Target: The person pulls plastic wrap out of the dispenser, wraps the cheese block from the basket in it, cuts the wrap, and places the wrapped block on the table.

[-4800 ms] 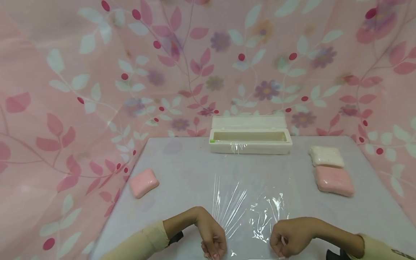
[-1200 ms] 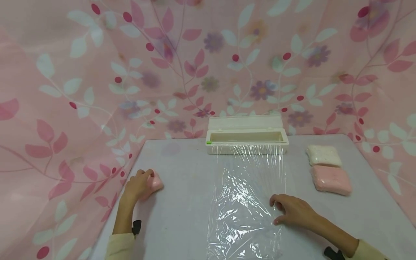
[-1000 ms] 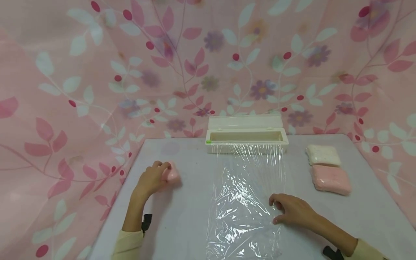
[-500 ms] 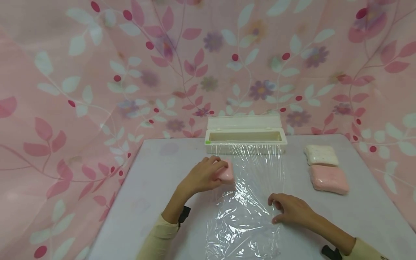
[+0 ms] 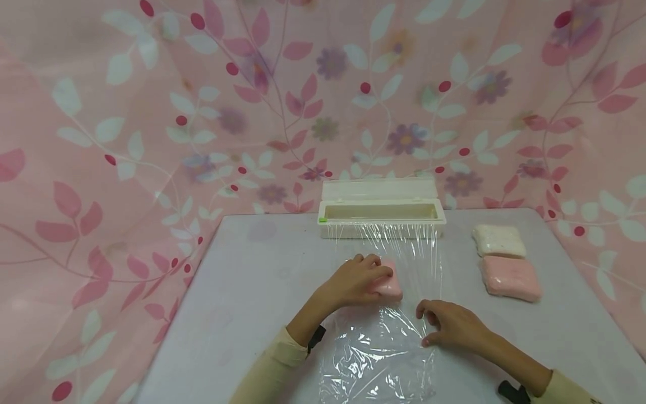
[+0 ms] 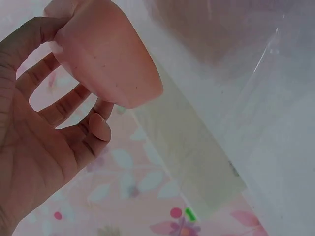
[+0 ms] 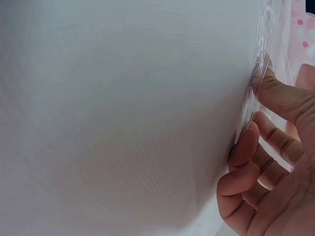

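Note:
In the head view, my left hand (image 5: 350, 282) grips a pink bar of soap (image 5: 390, 286) over a sheet of cling film (image 5: 375, 359). The left wrist view shows the thumb and fingers around the bar's end (image 6: 108, 54). My right hand (image 5: 454, 322) rests at the film's right edge, its fingers relaxed and apart. Seen from the right wrist, thumb and fingertips touch the crinkled film edge (image 7: 256, 73). The film runs toward me from a white cling film dispenser (image 5: 378, 189), its lid raised.
On the right of the white table (image 5: 242, 336) lie a white wrapped bar (image 5: 499, 241) and a pink wrapped bar (image 5: 512, 279), one behind the other. A floral pink curtain (image 5: 282, 112) hangs behind and beside the table.
Both hands pulled the film toward me earlier. The left hand then took the pink soap from the table's left side and carried it right, over the film. The right hand has stayed at the film's edge.

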`<move>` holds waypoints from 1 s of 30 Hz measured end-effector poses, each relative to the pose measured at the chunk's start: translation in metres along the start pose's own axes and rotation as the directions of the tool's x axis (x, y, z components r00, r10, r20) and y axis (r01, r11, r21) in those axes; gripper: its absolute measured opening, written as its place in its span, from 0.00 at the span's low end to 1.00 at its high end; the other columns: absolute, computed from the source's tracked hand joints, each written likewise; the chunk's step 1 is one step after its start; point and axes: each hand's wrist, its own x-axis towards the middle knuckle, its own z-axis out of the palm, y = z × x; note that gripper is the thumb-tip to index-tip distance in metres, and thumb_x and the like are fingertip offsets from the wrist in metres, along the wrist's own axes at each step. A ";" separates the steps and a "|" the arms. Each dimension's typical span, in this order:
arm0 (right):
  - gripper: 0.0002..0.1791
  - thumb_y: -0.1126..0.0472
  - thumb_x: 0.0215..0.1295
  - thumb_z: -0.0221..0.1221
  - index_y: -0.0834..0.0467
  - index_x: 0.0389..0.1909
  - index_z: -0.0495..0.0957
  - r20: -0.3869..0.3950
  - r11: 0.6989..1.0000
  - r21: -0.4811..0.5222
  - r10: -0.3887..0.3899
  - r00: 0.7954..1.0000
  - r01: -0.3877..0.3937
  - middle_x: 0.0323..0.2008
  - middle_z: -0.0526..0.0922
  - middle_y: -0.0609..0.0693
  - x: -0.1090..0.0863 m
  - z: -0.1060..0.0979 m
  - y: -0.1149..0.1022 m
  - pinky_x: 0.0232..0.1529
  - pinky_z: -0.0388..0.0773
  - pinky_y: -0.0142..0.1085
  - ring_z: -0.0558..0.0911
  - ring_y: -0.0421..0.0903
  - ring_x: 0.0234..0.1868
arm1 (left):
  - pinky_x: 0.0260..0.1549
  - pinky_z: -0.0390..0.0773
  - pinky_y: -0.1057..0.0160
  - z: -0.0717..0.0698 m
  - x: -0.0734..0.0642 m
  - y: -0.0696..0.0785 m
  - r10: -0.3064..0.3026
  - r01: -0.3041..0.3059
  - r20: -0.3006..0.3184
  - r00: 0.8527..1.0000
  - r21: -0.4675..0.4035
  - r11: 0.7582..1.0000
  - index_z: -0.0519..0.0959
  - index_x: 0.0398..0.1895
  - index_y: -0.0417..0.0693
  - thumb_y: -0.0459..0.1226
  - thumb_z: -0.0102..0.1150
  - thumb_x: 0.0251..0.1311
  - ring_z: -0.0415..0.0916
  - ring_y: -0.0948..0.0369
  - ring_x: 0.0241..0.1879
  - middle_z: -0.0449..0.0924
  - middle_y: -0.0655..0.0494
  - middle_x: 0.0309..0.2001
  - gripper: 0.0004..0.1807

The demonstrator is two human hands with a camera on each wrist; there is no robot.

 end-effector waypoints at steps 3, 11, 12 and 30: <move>0.28 0.46 0.39 0.78 0.44 0.41 0.76 -0.004 1.000 0.011 -0.006 1.000 0.006 0.27 0.69 0.38 0.000 0.000 0.000 0.25 0.65 0.32 0.67 0.34 0.26 | 0.37 0.72 0.63 0.010 0.005 0.001 -0.027 0.026 0.040 0.999 0.019 0.999 0.74 0.58 0.66 0.54 0.65 0.56 0.70 0.58 0.43 0.73 0.57 0.52 0.25; 0.28 0.46 0.38 0.78 0.44 0.41 0.76 -0.021 0.999 0.021 -0.030 0.999 0.030 0.28 0.69 0.38 -0.002 -0.001 -0.001 0.26 0.64 0.32 0.66 0.34 0.26 | 0.35 0.72 0.60 0.032 0.010 0.004 -0.045 0.035 0.084 0.995 0.114 0.993 0.74 0.58 0.68 0.51 0.67 0.56 0.70 0.55 0.44 0.72 0.56 0.54 0.25; 0.28 0.46 0.38 0.78 0.44 0.41 0.76 -0.024 0.999 0.019 -0.034 0.999 0.034 0.28 0.69 0.38 -0.002 -0.001 -0.001 0.26 0.64 0.32 0.67 0.34 0.26 | 0.35 0.73 0.60 0.034 0.010 0.004 -0.040 0.030 0.080 0.996 0.129 0.991 0.74 0.58 0.68 0.50 0.67 0.56 0.70 0.55 0.44 0.72 0.56 0.54 0.25; 0.27 0.44 0.42 0.76 0.45 0.43 0.77 -0.008 0.999 -0.014 -0.039 0.999 0.039 0.29 0.70 0.37 -0.005 -0.003 -0.003 0.27 0.65 0.32 0.67 0.33 0.27 | 0.42 0.75 0.64 0.011 -0.042 0.005 -0.052 0.053 0.016 0.999 -0.032 0.998 0.79 0.51 0.58 0.50 0.67 0.60 0.73 0.60 0.47 0.76 0.60 0.51 0.18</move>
